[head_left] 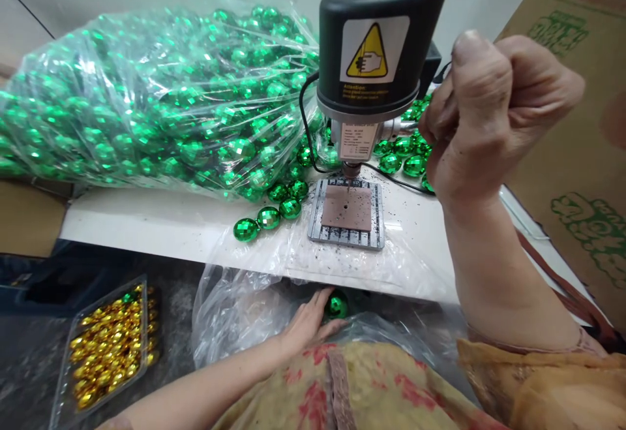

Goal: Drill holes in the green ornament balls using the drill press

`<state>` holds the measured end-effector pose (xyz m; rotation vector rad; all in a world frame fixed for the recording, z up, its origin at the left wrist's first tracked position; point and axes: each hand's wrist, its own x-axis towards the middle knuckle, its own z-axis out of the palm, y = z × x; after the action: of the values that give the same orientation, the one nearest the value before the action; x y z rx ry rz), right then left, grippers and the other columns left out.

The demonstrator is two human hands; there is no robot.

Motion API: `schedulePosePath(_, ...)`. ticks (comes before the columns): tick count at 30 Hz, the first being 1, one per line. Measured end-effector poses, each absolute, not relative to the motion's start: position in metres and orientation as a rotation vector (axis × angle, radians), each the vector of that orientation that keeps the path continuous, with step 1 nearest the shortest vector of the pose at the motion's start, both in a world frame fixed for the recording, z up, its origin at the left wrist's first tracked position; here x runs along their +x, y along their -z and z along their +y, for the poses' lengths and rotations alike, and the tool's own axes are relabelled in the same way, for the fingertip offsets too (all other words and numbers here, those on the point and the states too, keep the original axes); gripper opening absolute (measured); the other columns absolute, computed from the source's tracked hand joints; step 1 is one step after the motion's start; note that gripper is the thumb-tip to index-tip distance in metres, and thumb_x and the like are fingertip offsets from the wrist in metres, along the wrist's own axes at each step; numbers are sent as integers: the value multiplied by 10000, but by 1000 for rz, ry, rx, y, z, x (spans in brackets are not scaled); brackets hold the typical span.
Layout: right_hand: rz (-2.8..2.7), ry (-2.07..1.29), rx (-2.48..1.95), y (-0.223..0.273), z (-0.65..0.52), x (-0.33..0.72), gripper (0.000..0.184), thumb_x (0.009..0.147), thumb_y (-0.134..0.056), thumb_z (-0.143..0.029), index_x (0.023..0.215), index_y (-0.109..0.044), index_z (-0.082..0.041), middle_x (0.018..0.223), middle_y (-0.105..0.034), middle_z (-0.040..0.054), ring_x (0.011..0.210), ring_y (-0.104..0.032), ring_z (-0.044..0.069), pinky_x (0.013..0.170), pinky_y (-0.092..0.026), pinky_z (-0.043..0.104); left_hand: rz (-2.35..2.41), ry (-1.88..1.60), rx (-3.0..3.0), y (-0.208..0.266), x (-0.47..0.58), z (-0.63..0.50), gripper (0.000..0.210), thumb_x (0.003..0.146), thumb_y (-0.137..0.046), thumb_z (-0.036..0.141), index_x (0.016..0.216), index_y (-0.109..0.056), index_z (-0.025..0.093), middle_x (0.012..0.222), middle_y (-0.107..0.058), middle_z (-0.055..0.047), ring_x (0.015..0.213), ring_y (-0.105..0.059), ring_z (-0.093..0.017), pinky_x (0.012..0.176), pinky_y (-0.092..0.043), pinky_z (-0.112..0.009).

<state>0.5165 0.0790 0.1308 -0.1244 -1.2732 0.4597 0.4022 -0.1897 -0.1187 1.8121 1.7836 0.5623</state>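
Note:
Below the table's front edge, my left hand (309, 320) curls its fingers and thumb around a shiny green faceted ball (336, 305). Raised at the right, my right hand (482, 107) is closed in a fist beside the small drill press (381, 32), at its feed lever; the grip itself is mostly hidden by the fingers. Under the drill chuck (351, 170), a brown square pad (346, 208) with a dark hole lies on the slotted metal base (348, 242). Dark shavings are scattered around it.
A large clear bag of green balls (161, 104) fills the table's left side. Several loose green balls (268, 218) lie beside the base, more behind the press. Gold balls (105, 345) fill a clear tub on the floor. A cardboard box (577, 156) stands at the right.

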Motion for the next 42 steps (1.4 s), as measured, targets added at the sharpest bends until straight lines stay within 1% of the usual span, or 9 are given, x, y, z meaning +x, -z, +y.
schedulePosePath(3,-1287,-470,-139,-129,80,517,465,847,-656,-248,491,-363,-189,409,-359,-58,379,-341,45,436,-244,266,1754,-802,2146,100,392,-184,535,857,-653,491,1356,-551,327,1060,-717,-72,805,-705,-250,668,-572,-350)
schedulePosePath(6,-1244,-470,-108,-129,81,515,492,822,-687,-277,477,-349,-181,399,-332,-63,370,-341,35,426,-241,258,1797,-1029,2529,65,369,-158,427,872,-676,326,1289,-586,349,899,-707,-38,698,-645,-206,617,-508,-316)
schedulePosePath(12,-1226,-458,-152,-129,79,513,501,833,-670,-243,462,-341,-170,384,-305,-64,373,-342,29,425,-222,257,2480,-634,2222,26,310,-70,425,852,-684,269,1267,-600,232,1137,-644,-158,1177,-543,-376,978,-451,-545)
schedulePosePath(15,-1231,-451,-184,-129,76,514,490,841,-650,-204,460,-344,-162,392,-322,-63,378,-354,25,426,-217,247,2478,-525,2222,30,299,-50,408,806,-700,191,1204,-615,221,1074,-639,-142,1212,-513,-389,1024,-408,-580)
schedulePosePath(20,-1250,-457,-184,-129,73,516,454,857,-606,-151,488,-342,-168,419,-342,-62,397,-372,34,438,-221,243,2024,-1107,2172,26,318,-49,420,761,-716,212,1152,-563,218,1086,-581,-87,1091,-582,-267,974,-490,-422)
schedulePosePath(24,-1283,-470,-228,-129,71,516,443,874,-588,-145,506,-342,-168,444,-321,-62,420,-372,30,451,-240,236,1678,-1266,1805,26,336,-39,508,775,-720,238,1242,-520,226,1148,-602,-77,1051,-616,-206,910,-516,-330)
schedulePosePath(32,-1287,-510,-211,-130,69,517,434,859,-590,-120,501,-349,-164,456,-309,-63,415,-356,28,456,-213,254,1549,-1312,1496,42,343,-4,538,806,-748,391,1268,-554,198,1091,-684,-69,968,-651,-191,870,-520,-323)
schedulePosePath(38,-1293,-527,-263,-132,64,519,451,873,-580,-118,509,-318,-165,486,-272,-57,444,-369,19,485,-230,242,1642,-1272,1668,44,351,2,526,776,-781,368,1253,-613,226,1193,-666,-89,1137,-601,-258,1010,-458,-416)
schedulePosePath(42,-1337,-539,-316,-132,62,521,459,906,-564,-184,525,-309,-166,530,-241,-43,473,-387,10,499,-270,216,1707,-1321,1640,48,362,7,519,733,-815,343,1193,-614,211,1143,-661,-79,1085,-610,-249,968,-471,-400)
